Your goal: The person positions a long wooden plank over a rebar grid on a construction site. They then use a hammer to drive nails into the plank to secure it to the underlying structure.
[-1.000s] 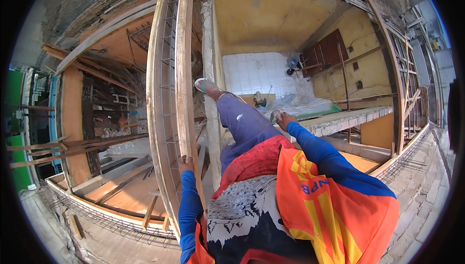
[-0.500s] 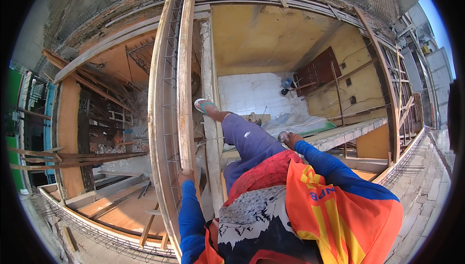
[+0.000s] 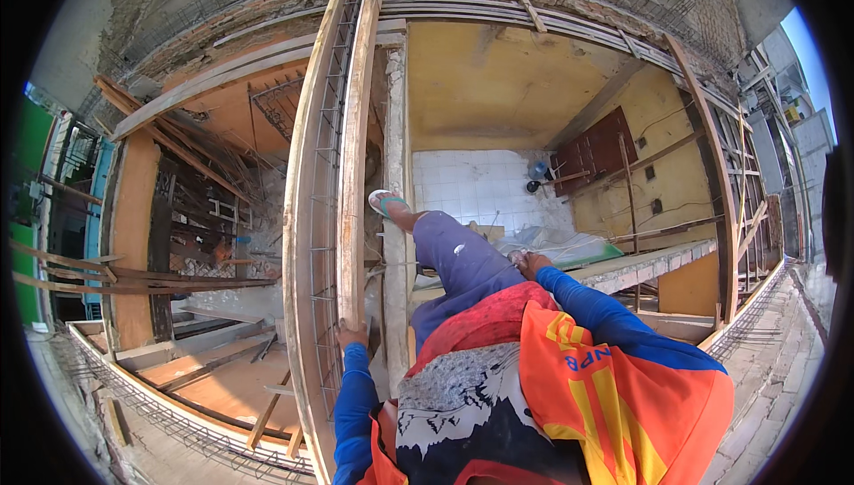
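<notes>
My left hand (image 3: 352,336) is closed over the top edge of a long wooden plank (image 3: 358,183). This plank and a second plank (image 3: 309,156) run side by side, with a steel rebar cage (image 3: 334,94) between them. Beside my right thigh, my right hand (image 3: 535,264) is closed around a small greyish lump, whose kind I cannot make out. My leg in purple trousers (image 3: 458,249) reaches forward. The foot in a light sandal (image 3: 389,204) rests by the narrow concrete wall top (image 3: 396,147).
Below on the right lies a room with a white tiled floor (image 3: 454,183), yellow walls and a dark red door (image 3: 594,154). A rough-edged ledge (image 3: 649,267) crosses it. Loose timber (image 3: 160,286) and an orange panel (image 3: 236,374) lie left. More rebar (image 3: 178,436) runs along the lower left edge.
The view has shifted, so the surroundings sit slightly farther right and lower. My left hand stays on the plank; my right hand keeps the greyish lump, now partly hidden behind my thigh.
</notes>
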{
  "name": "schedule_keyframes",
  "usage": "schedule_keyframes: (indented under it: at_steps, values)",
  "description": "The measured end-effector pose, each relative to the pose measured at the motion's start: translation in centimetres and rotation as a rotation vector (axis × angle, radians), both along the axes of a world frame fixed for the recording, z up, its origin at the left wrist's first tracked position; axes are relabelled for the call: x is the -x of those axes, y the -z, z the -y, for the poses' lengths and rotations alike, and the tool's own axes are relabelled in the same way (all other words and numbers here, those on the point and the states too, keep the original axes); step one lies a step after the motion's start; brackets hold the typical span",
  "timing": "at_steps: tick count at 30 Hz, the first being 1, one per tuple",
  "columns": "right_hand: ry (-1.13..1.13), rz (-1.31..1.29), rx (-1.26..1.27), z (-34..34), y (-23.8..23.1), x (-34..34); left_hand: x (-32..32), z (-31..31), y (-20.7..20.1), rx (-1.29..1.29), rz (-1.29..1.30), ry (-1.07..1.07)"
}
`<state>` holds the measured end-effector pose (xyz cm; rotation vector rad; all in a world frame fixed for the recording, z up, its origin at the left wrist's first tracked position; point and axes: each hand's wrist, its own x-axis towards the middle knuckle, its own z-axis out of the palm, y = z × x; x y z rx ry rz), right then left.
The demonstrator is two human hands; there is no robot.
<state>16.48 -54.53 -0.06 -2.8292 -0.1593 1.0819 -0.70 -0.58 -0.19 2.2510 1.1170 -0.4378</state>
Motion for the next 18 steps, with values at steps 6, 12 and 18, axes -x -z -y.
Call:
schedule_keyframes:
  at_steps: [6,12,18]
  values:
    - [-0.029,-0.004,0.078,-0.4,-0.3,-1.8,2.3,1.1,0.1,-0.053,0.018,-0.032]
    - [0.036,0.046,-0.020,-2.2,-4.2,-3.6,5.4,1.5,2.0,-0.020,0.019,-0.146]
    - [0.107,0.074,-0.017,-3.6,-7.3,-4.4,6.7,1.6,2.2,-0.012,-0.022,-0.089]
